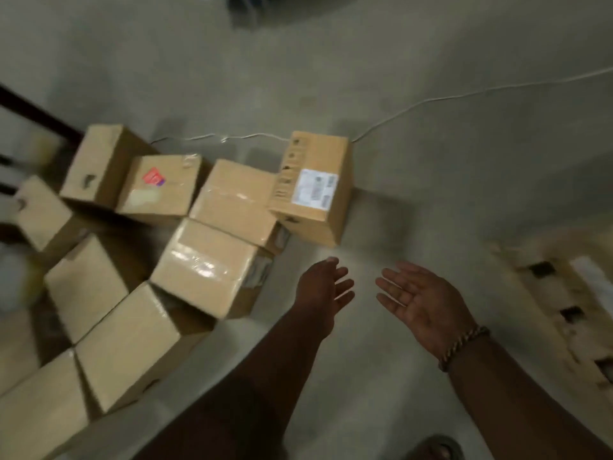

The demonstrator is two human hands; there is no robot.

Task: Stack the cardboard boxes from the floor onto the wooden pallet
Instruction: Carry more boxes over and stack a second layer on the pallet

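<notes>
Several cardboard boxes lie on the concrete floor at the left and centre. A tall box with a white label (313, 187) stands apart at the centre. A taped box (205, 263) lies nearest my hands, and a box with a red sticker (159, 184) sits behind it. My left hand (323, 287) and my right hand (421, 303) are both open, palms facing each other, held out just below the labelled box and touching nothing. The wooden pallet (564, 293) shows blurred at the right edge.
A white cable (431, 101) runs across the floor behind the boxes. A dark frame (36, 114) stands at the far left. A sandalled foot (434, 449) shows at the bottom edge. Bare grey floor lies between the boxes and the pallet.
</notes>
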